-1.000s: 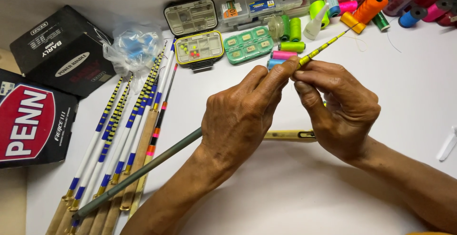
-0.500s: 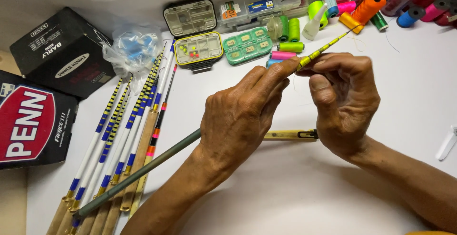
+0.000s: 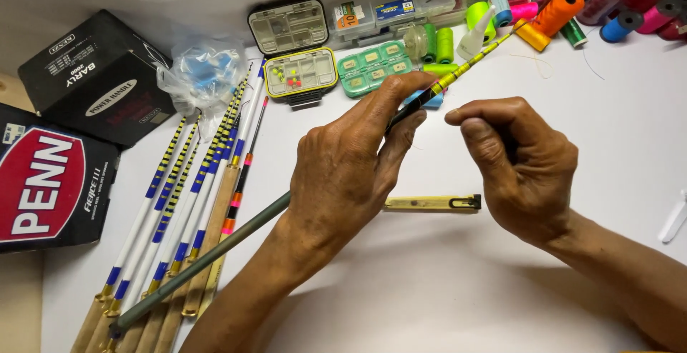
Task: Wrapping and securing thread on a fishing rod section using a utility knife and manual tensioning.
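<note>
My left hand (image 3: 351, 167) grips a long thin fishing rod section (image 3: 215, 242), dark green along the shaft with a yellow and black banded tip (image 3: 469, 63) pointing up to the right. Just right of the rod, my right hand (image 3: 519, 167) hovers with thumb and forefinger pinched together; whether they hold a fine thread I cannot tell. A yellow utility knife (image 3: 433, 203) lies on the white table (image 3: 429, 288) between my hands.
Several striped rod sections (image 3: 186, 210) lie at the left beside two black boxes (image 3: 93, 74). Small tackle boxes (image 3: 300, 74), a plastic bag (image 3: 200, 74) and a glue bottle (image 3: 476, 35) sit behind. Coloured thread spools (image 3: 572, 2) crowd the far right corner.
My right hand has drawn back to the right, away from the rod. My left hand has kept its hold, and the rod has barely shifted.
</note>
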